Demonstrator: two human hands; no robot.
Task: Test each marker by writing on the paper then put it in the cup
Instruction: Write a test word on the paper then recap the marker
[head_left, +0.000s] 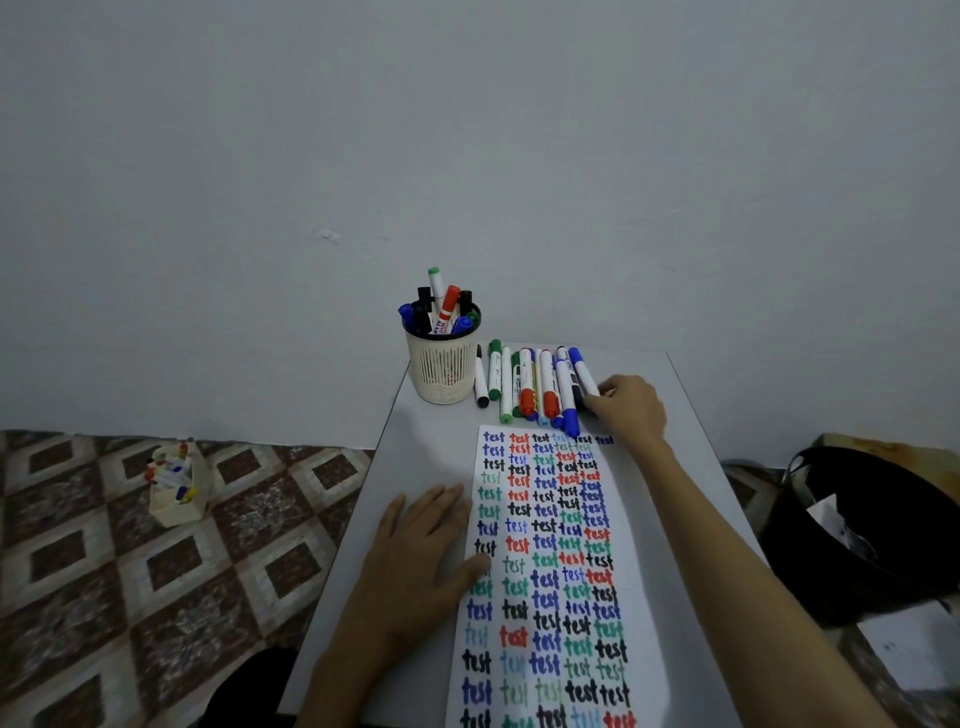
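Left hand (415, 561) lies flat on the paper's (519, 566) edge while the right hand (631, 410) pinches the rightmost blue marker (582, 366).

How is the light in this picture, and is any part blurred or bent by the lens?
Head view: the light is dim and even, with no glare on the paper and only faint shadows; the wide lens makes the table splay toward the bottom; the writing is legible, a little softer at the bottom edge; the cup looks sharp.
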